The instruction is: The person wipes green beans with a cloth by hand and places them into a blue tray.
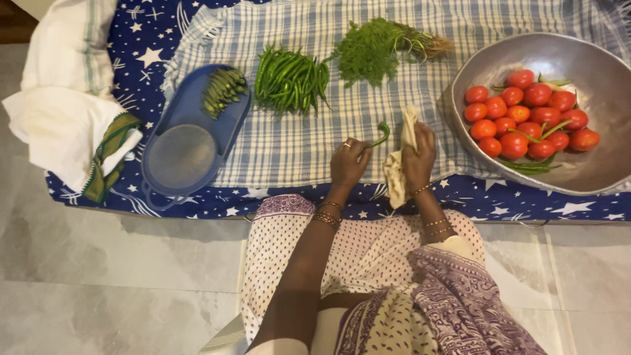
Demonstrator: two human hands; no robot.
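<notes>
My left hand [348, 162] pinches one green chilli [382, 134] by its stem end, just above the blue checked cloth [296, 141]. My right hand [419, 156] grips a crumpled cream rag [398, 172] right beside it; the two hands nearly touch. A pile of green chillies [290, 80] lies on the cloth beyond my hands. Several more chillies [223, 91] rest on the far end of a blue oval tray [190, 141] at the left.
A big metal bowl [591, 79] at the right holds several red tomatoes [526, 115] and a few chillies. A bunch of green herbs [371, 49] lies at the back. Folded white cloths [62, 98] sit at the far left on the star-print sheet [513, 200].
</notes>
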